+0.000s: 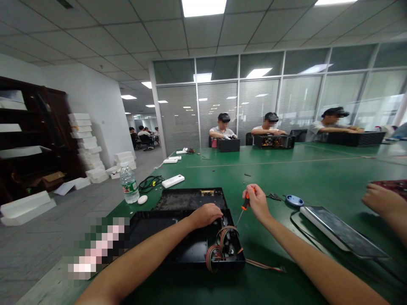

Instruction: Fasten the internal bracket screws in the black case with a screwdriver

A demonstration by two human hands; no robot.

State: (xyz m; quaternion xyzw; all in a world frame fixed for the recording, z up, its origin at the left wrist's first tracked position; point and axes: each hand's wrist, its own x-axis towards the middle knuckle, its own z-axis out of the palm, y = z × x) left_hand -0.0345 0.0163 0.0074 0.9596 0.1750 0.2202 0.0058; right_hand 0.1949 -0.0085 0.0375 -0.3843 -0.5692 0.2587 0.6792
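Note:
An opened black device case [178, 241] lies on the green table [318, 178] in front of me, with a bundle of striped ribbon wires [219, 250] at its right end. My left hand [206, 214] rests curled on the case's inner edge, fingers bent down onto a part I cannot make out. My right hand [257, 201] is closed round an orange-handled screwdriver [243, 209], its tip pointing down into the case near the wires. The removed black lid [190, 199] lies just behind the case.
A water bottle [129, 183], a white oval object [142, 199], a white box [173, 181] and black cables [149, 183] lie at the left. A blue round item [294, 200] and flat grey device [340, 231] lie right. Another person's hand [380, 200] reaches in. Three people sit at the far side.

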